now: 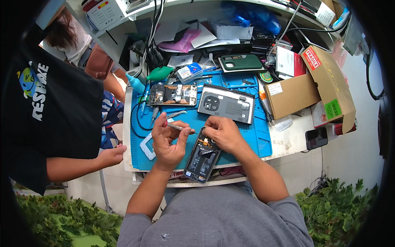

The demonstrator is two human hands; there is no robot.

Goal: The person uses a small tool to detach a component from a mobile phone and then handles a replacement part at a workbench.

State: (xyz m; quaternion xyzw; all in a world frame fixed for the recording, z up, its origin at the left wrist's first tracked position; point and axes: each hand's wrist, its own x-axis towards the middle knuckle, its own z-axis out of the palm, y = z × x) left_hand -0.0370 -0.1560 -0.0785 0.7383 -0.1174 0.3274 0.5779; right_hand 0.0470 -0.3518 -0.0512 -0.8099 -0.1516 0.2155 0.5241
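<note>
My left hand (166, 146) is closed around a slim screwdriver (175, 126) with a red cap, its tip pointing right toward an opened phone. My right hand (220, 136) grips the top end of that opened phone (199, 162), which lies tilted at the mat's front edge with its dark internals and an orange flex cable showing; the fingertips hide part of it. Behind my hands on the blue mat (263, 140) are another disassembled phone (173, 94), a detached back panel (226, 105) with a camera cluster, and tweezers (177, 113). A white frame-shaped piece (147, 146) lies left of my left hand.
A person in a black shirt (61, 115) stands at my left, hand (113, 156) by the desk edge; another person (72, 45) is behind. Green phone case (240, 62), green blower (158, 73) and papers are at the back. Cardboard boxes (292, 96) and a black phone (316, 138) lie right.
</note>
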